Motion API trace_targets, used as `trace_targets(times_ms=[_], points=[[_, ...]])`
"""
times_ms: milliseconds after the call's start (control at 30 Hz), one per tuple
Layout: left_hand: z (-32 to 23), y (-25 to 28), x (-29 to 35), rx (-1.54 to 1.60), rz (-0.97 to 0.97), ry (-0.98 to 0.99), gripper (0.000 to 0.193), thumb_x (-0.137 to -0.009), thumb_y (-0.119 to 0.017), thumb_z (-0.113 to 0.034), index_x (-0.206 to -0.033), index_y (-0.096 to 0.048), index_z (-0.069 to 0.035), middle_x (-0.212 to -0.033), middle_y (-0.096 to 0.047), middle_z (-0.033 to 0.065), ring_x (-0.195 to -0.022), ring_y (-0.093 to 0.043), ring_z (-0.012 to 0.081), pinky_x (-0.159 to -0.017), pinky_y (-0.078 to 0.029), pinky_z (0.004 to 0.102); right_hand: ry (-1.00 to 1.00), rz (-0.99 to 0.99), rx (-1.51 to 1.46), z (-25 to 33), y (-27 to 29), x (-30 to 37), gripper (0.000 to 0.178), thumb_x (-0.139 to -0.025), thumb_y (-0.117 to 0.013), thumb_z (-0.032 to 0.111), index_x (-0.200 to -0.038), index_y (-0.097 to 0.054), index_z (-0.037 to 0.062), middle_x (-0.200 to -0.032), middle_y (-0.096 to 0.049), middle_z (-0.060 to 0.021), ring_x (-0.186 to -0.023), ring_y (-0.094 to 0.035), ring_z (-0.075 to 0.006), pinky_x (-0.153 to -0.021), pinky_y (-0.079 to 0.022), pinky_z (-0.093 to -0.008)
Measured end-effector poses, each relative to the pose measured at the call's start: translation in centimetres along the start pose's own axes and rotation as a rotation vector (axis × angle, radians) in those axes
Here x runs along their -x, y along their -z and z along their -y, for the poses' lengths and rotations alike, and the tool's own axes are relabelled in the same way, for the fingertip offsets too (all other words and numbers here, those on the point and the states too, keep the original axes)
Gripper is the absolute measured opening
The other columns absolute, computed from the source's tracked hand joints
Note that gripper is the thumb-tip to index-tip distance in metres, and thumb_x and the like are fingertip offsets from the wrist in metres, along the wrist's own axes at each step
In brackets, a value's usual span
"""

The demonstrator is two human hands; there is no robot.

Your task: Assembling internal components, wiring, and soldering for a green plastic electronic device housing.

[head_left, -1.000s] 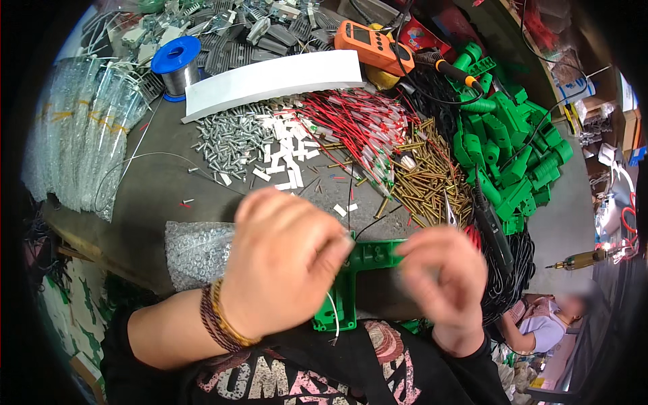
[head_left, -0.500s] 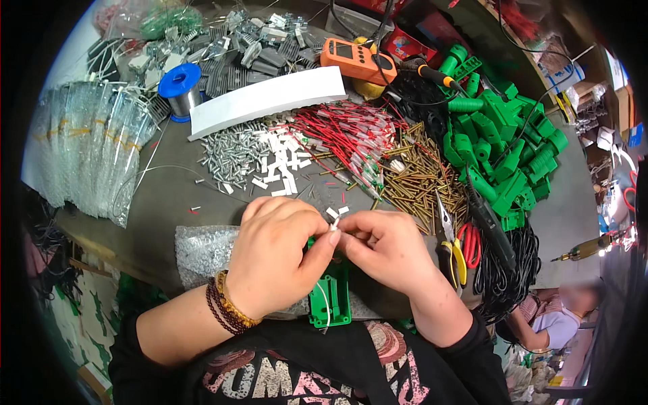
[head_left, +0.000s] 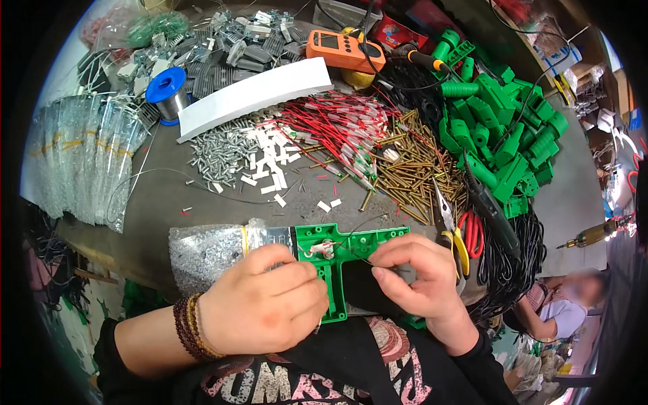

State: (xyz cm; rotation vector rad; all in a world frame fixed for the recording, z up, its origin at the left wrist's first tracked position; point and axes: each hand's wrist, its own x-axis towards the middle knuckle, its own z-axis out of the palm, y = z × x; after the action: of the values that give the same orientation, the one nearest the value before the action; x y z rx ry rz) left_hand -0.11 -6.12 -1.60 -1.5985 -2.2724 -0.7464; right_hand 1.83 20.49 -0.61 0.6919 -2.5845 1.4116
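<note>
A green plastic gun-shaped housing half (head_left: pixel 351 244) lies open side up at the table's near edge, with a small red-and-white wired part (head_left: pixel 322 250) seated in it. My left hand (head_left: pixel 266 307) grips the housing's handle from the left. My right hand (head_left: pixel 415 270) pinches a thin wire at the housing's right side, fingers closed on it. A clear bag of small metal parts (head_left: pixel 216 248) lies just left of the housing, partly under my left hand.
Behind lie white sleeves (head_left: pixel 266 165), silver screws (head_left: pixel 216 152), red wires (head_left: pixel 337 128), brass pins (head_left: pixel 412 175), pliers (head_left: pixel 462 233), black cable (head_left: pixel 513 256), a pile of green housings (head_left: pixel 506 128), an orange meter (head_left: pixel 345 48), a solder spool (head_left: pixel 167 91). Another person (head_left: pixel 567 304) sits lower right.
My hands have come apart and lowered, uncovering the green housing. It has turned from upright to lying across the table edge, and my right hand now pinches a wire.
</note>
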Motion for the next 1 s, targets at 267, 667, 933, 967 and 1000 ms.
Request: trace_targets(times_ms=[267,667,933,967,1000], points=[[0.1,-0.7,-2.1,0.181,-0.104,0.168,0.023,-0.076,-0.073,-0.013,-0.099,-0.075,-0.011,-0.107,-0.073,0.0023,-0.076,-0.067,0.0160,-0.069,-0.045,0.0319,0.433,0.115,0.333,2.1,-0.8,0.0,0.027,-0.067,-0.080,0.008,-0.094,-0.074,0.0094,-0.081,-0.063,-0.0001,-0.066,-0.062,-0.0177,-0.056,-0.048,-0.0306],[1.4,-0.1,-2.7,0.283,0.094,0.157,0.009,-0.080,-0.073,-0.015,-0.084,-0.067,-0.010,-0.084,-0.061,0.0024,-0.078,-0.063,0.0218,-0.071,-0.043,0.0360,0.321,-0.001,0.326,0.8,-0.9,0.1,0.027,-0.066,-0.085,0.008,-0.090,-0.072,0.0096,-0.082,-0.065,-0.0025,-0.062,-0.062,-0.0196,-0.052,-0.046,-0.0309],[1.0,-0.9,-2.6,0.221,0.025,0.155,0.010,-0.076,-0.070,-0.015,-0.081,-0.063,-0.011,-0.082,-0.057,0.0023,-0.076,-0.060,0.0206,-0.072,-0.042,0.0348,0.318,0.061,0.333,1.0,-0.8,-0.4,0.029,-0.066,-0.083,0.006,-0.091,-0.069,0.0085,-0.085,-0.066,-0.0041,-0.066,-0.064,-0.0213,-0.056,-0.050,-0.0322],[0.9,-0.9,-2.6,0.204,0.029,0.151,0.010,-0.075,-0.069,-0.015,-0.081,-0.062,-0.011,-0.081,-0.056,0.0021,-0.076,-0.060,0.0203,-0.071,-0.042,0.0347,0.309,0.085,0.324,1.0,-0.7,-0.4,0.030,-0.065,-0.083,0.006,-0.092,-0.069,0.0085,-0.086,-0.066,-0.0042,-0.067,-0.065,-0.0215,-0.056,-0.051,-0.0323],[0.9,-0.9,-2.6,0.186,0.033,0.146,0.010,-0.075,-0.069,-0.015,-0.080,-0.060,-0.011,-0.081,-0.055,0.0019,-0.076,-0.060,0.0199,-0.071,-0.042,0.0345,0.309,0.085,0.323,1.1,-0.8,-0.5,0.030,-0.065,-0.083,0.006,-0.092,-0.069,0.0085,-0.086,-0.066,-0.0042,-0.067,-0.065,-0.0215,-0.056,-0.051,-0.0323]])
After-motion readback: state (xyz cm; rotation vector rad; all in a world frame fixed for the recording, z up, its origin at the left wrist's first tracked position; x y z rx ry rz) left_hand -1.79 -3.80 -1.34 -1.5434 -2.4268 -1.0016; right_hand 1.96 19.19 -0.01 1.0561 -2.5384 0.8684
